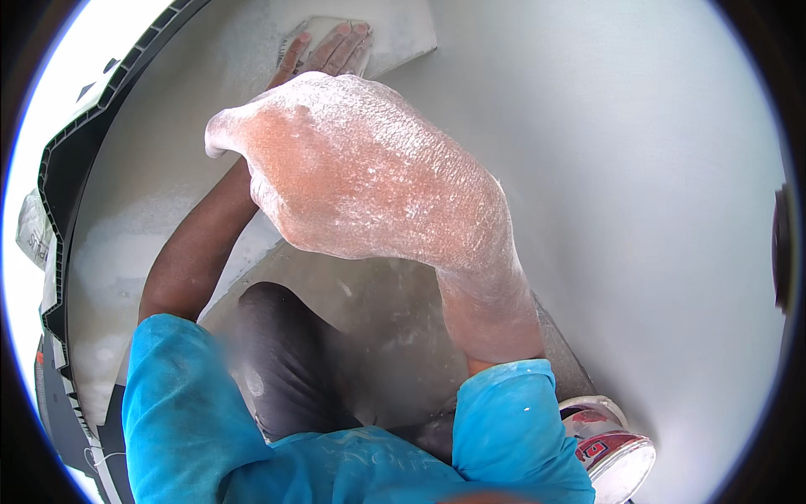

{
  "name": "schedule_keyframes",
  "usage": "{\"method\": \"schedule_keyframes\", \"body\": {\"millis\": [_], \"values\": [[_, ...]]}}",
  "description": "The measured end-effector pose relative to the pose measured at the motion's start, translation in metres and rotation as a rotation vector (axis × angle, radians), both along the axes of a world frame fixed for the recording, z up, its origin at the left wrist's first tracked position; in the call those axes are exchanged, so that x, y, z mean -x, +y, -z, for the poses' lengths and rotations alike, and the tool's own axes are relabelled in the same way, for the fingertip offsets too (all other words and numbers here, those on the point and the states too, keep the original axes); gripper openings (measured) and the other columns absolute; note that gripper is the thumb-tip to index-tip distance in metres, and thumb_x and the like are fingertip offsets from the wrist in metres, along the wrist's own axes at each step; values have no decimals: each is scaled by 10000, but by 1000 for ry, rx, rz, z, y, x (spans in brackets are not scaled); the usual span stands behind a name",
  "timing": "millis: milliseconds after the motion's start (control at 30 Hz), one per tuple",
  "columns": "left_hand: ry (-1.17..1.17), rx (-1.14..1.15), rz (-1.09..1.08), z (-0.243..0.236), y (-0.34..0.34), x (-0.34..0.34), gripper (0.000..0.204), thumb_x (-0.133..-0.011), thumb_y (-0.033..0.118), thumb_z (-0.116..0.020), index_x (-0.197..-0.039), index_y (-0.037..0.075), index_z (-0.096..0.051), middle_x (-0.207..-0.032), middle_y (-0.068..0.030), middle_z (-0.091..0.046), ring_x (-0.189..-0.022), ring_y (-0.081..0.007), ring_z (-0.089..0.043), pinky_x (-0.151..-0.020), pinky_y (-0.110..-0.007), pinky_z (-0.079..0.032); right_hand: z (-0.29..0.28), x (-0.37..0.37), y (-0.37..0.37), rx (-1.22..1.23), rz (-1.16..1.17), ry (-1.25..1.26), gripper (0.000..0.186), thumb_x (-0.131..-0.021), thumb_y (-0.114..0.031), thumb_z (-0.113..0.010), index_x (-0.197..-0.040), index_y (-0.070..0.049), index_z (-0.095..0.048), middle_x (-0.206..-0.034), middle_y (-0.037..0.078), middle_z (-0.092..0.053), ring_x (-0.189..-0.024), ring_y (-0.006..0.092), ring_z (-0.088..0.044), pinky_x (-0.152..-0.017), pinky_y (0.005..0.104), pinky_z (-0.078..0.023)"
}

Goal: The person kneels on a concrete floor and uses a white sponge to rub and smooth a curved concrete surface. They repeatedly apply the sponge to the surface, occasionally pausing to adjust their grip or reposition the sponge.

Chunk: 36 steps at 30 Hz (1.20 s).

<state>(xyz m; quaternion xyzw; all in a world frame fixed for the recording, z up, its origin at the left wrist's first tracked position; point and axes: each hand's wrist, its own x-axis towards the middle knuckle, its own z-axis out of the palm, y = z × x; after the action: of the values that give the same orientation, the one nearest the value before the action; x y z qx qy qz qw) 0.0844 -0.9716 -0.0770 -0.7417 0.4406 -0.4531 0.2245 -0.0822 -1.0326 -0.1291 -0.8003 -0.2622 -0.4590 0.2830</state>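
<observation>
My left hand (pixel 332 52) reaches to the far side, its fingers stretched out flat over a pale piece with dark print (pixel 363 63). That piece lies against a whitish panel (pixel 407 38) with a corner at its right. Much closer to me, my right hand (pixel 361 168) is raised, its back coated in white powder. It is closed, with its fingers curled away from view. Whatever it may hold is hidden behind it. The right hand covers the left wrist from sight.
A smooth light-grey wall (pixel 638 210) runs along the right. White buckets with red labels (pixel 617 458) stand at the lower right. Black ribbed edging (pixel 52 193) curves down the left side. My bent knee (pixel 281 353) is above the dusty grey floor (pixel 369 294).
</observation>
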Motion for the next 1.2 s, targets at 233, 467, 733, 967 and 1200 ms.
{"method": "schedule_keyframes", "body": {"millis": [233, 467, 733, 967, 1200], "values": [[112, 141, -12, -43, -43, 16, 640, -1016, 312, -498, -1591, 134, -280, -1669, -12, -255, -1551, -210, -175, -1284, -424, -105, 4, 11, -5, -54, 22, -5, 282, -838, -76, -635, -1116, -84, -678, -957, 154, -710, -906, 352, -673, -797, 473, -550], [-277, -182, 154, -2, 13, -24, 466, -1054, 280, -466, -1503, 166, -409, -1559, -17, -409, -1486, -240, -297, -1263, -437, -171, -1, 3, 12, -51, -102, -151, 249, -818, -69, -635, -1062, -82, -677, -909, 153, -698, -893, 361, -670, -769, 482, -547], [-249, -271, 0, 18, 16, -8, 449, -1065, 268, -462, -1510, 223, -439, -1604, 14, -384, -1521, -198, -269, -1282, -426, -130, -7, 6, 19, 65, -98, 59, 200, -800, -68, -641, -994, -36, -671, -877, 153, -701, -913, 343, -688, -774, 476, -570], [-313, -221, 26, 28, -7, -15, 529, -1063, 216, -438, -1579, 207, -321, -1671, 42, -241, -1540, -131, -192, -1289, -423, -89, -8, 13, 15, 64, -91, -9, 219, -868, -102, -762, -1085, -78, -775, -1059, 148, -755, -935, 239, -755, -851, 414, -617], [-113, -98, -54, -37, -23, 20, 524, -1058, 210, -433, -1573, 186, -340, -1659, 17, -279, -1529, -144, -231, -1285, -425, -113, -22, 32, 14, 132, -134, 14, 171, -852, -56, -749, -1017, -74, -791, -993, 152, -767, -890, 239, -762, -819, 393, -624]]}}
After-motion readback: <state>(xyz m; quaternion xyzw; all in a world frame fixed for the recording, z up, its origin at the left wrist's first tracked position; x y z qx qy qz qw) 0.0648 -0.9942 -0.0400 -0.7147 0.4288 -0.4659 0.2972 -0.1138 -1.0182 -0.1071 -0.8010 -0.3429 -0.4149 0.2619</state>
